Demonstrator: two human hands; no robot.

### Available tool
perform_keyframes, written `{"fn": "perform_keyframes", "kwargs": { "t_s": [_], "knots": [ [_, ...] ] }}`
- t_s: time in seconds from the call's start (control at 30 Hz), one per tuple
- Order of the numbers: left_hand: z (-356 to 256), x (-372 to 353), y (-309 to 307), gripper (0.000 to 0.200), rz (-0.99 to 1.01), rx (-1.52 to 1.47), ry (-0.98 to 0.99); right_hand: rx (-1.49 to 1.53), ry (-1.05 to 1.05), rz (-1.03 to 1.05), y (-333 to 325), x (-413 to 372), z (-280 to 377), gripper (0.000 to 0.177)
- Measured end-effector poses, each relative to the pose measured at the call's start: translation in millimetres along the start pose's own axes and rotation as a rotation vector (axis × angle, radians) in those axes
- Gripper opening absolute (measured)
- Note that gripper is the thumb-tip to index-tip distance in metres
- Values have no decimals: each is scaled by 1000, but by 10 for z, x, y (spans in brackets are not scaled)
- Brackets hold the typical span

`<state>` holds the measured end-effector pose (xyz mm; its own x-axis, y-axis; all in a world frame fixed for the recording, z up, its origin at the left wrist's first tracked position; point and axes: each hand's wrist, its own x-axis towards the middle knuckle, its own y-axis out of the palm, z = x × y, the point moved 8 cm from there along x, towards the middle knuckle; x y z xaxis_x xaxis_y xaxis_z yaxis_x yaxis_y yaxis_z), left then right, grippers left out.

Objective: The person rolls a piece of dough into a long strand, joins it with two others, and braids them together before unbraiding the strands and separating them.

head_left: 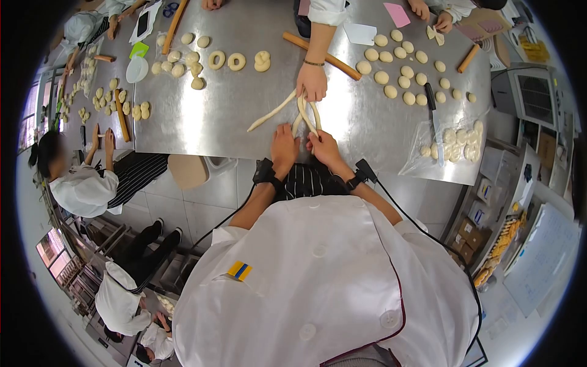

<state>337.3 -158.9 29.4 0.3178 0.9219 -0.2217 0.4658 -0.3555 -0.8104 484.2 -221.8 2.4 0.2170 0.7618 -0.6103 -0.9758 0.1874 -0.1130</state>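
Several long dough strands (273,114) lie on the steel table, joined at their far end under a co-worker's hand (312,82) that reaches in from across. My left hand (284,148) is at the table's near edge, its fingers close to the lower end of one strand; whether it grips the strand is hard to make out. Just to the right, my right hand (324,147) has its fingers closed on the end of another strand. Between the co-worker's hand and mine, the strands cross and spread apart.
Rolling pin (343,66) lies behind the strands. Dough balls (381,77), a knife (435,122) and bagged dough (455,144) are on the right. Dough rings (236,62) and a knotted piece (262,61) sit at the back left. Another person (82,183) works at left.
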Motion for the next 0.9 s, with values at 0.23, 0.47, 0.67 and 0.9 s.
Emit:
{"fn": "perform_keyframes", "kwargs": {
  "t_s": [0.23, 0.47, 0.67, 0.9],
  "knots": [
    [80, 26, 92, 31, -32, 14, 59, -215, 71, -73, -31, 49, -221, 29],
    [110, 12, 30, 31, 6, 80, 16, -270, 99, -73, -86, 9, -201, 33],
    [245, 66, 1, 32, 0, 70, -10, -582, -27, -78, -72, -6, 13, 31],
    [277, 49, -43, 32, 13, 67, -36, -643, -84, -65, -45, -41, 108, 31]
  ]
}}
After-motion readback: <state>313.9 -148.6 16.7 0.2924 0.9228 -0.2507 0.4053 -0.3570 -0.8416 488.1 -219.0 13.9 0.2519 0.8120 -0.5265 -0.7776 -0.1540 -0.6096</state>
